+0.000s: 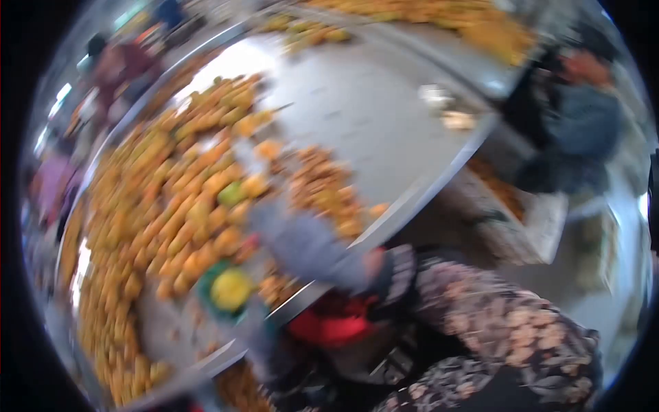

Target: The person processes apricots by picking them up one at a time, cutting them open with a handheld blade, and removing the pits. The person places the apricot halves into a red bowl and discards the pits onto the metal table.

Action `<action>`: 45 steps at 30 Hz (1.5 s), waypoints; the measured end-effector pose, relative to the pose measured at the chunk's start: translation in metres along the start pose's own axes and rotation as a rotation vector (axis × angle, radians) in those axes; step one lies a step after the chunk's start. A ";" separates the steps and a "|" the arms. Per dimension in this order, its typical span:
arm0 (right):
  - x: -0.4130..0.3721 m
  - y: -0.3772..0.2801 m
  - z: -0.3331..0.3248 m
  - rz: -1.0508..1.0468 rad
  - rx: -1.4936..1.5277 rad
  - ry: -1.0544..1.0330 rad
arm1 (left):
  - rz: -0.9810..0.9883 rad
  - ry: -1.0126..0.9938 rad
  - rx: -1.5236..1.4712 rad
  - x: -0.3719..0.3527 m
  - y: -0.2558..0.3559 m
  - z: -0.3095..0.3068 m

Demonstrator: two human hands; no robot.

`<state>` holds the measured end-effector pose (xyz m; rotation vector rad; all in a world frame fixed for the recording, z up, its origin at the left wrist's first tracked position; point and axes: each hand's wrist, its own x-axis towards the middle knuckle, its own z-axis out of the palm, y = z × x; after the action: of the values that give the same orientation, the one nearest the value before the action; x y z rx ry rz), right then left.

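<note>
A yellow round fruit [232, 289] rests in my left hand [214, 302], whose green-palmed glove curves around it close to the table's front rim. My right hand [292, 237], in a grey-blue glove, reaches over the table beside the fruit pile and is smeared by motion. Right at its fingertips shows a small red thing [250, 242]; I cannot tell whether the hand grips it. Many yellow-orange fruits [182, 230] spread to the left and ahead, with one greener fruit [232, 193] among them. Just beyond my right hand lies a heap of smaller brownish-orange pieces [319, 180].
The metal table [371, 96] has a raised rim [412, 202] along my side. Two pale objects [446, 110] sit near its right corner. A person [580, 117] is at the right, near a white crate [522, 226]. Other people [120, 72] are along the far left side.
</note>
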<state>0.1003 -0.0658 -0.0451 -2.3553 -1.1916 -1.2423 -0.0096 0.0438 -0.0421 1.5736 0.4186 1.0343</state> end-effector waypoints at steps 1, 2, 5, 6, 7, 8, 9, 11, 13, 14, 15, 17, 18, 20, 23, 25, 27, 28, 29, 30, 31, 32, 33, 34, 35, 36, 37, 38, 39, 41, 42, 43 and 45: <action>0.007 0.008 0.003 0.215 0.649 -0.139 | -0.061 -0.099 0.002 0.004 0.018 0.002; 0.031 0.025 -0.019 0.321 0.866 -0.352 | -0.010 -0.109 -0.043 0.005 0.023 0.005; 0.027 0.045 -0.025 0.187 1.084 -0.540 | 0.030 -0.064 0.168 0.011 0.037 0.005; 0.026 0.047 -0.027 0.164 1.101 -0.546 | 0.106 -0.088 0.286 0.012 0.041 0.005; 0.025 0.048 -0.019 0.142 1.136 -0.608 | 0.178 -0.121 0.403 0.018 0.037 0.006; 0.024 0.049 -0.021 0.121 1.154 -0.670 | 0.175 -0.106 0.401 0.018 0.039 0.006; 0.026 0.040 -0.023 0.127 1.124 -0.694 | 0.185 -0.100 0.417 0.018 0.037 -0.002; 0.025 0.041 -0.023 0.105 1.112 -0.694 | 0.191 -0.081 0.447 0.018 0.041 -0.002; 0.025 0.039 -0.024 0.089 1.107 -0.693 | 0.216 -0.098 0.501 0.018 0.043 -0.004; 0.026 0.037 -0.026 0.089 1.073 -0.687 | 0.211 -0.090 0.502 0.017 0.044 -0.006; 0.027 0.036 -0.028 0.092 1.039 -0.680 | 0.221 -0.096 0.543 0.016 0.044 -0.008; 0.023 0.031 -0.025 0.090 1.016 -0.662 | 0.229 -0.108 0.583 0.018 0.044 -0.012; 0.019 0.029 -0.024 0.088 0.992 -0.640 | 0.267 -0.111 0.624 0.018 0.043 -0.012; 0.013 0.023 -0.023 0.093 0.924 -0.632 | 0.304 -0.121 0.661 0.018 0.042 -0.014; 0.020 0.017 -0.028 0.103 0.814 -0.699 | 0.278 -0.143 0.655 0.017 0.039 -0.018; 0.022 0.015 -0.027 0.108 0.775 -0.775 | 0.096 -0.210 0.400 0.015 0.036 -0.022; 0.020 0.013 -0.023 0.041 0.797 -0.689 | -0.148 -0.222 0.068 0.013 0.038 -0.022; 0.021 0.012 -0.024 0.042 0.800 -0.689 | -0.385 -0.228 -0.269 0.013 0.039 -0.022; 0.023 0.012 -0.026 0.034 0.820 -0.690 | -0.385 -0.231 -0.266 0.013 0.042 -0.021; 0.024 0.011 -0.027 0.026 0.838 -0.692 | -0.436 -0.259 -0.409 0.013 0.046 -0.019; 0.023 0.011 -0.026 0.028 0.837 -0.693 | -0.487 -0.283 -0.554 0.012 0.047 -0.017; 0.021 0.010 -0.023 0.042 0.865 -0.661 | -0.488 -0.283 -0.556 0.009 0.044 -0.015; 0.020 0.010 -0.021 0.055 0.893 -0.628 | -0.308 -0.319 -0.457 0.004 0.037 -0.013; 0.021 0.011 -0.021 0.055 0.891 -0.627 | -0.128 -0.353 -0.356 0.001 0.034 -0.011; 0.023 0.013 -0.023 0.066 0.886 -0.651 | -0.126 -0.353 -0.357 -0.001 0.034 -0.007; 0.023 0.013 -0.023 0.078 0.882 -0.676 | -0.303 -0.308 -0.443 -0.003 0.035 -0.005; 0.021 0.013 -0.023 0.082 0.881 -0.675 | -0.480 -0.263 -0.526 -0.004 0.037 -0.003; 0.019 0.014 -0.021 0.077 0.922 -0.630 | -0.480 -0.266 -0.525 -0.001 0.042 -0.001; 0.018 0.014 -0.020 0.071 0.961 -0.584 | -0.415 -0.256 -0.505 0.002 0.048 0.000; 0.019 0.017 -0.023 0.060 0.918 -0.553 | -0.449 -0.190 -0.545 0.011 0.057 0.000; 0.019 0.017 -0.025 0.048 0.878 -0.523 | -0.443 -0.190 -0.544 0.012 0.052 -0.001; 0.020 0.018 -0.026 0.047 0.879 -0.519 | -0.273 -0.215 -0.410 0.013 0.046 -0.002; 0.020 0.018 -0.029 0.069 0.828 -0.555 | -0.183 -0.268 -0.336 0.013 0.044 -0.007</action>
<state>0.1024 -0.0813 -0.0086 -2.0628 -1.3852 0.0175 -0.0198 0.0452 0.0033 1.3204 0.1875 0.7002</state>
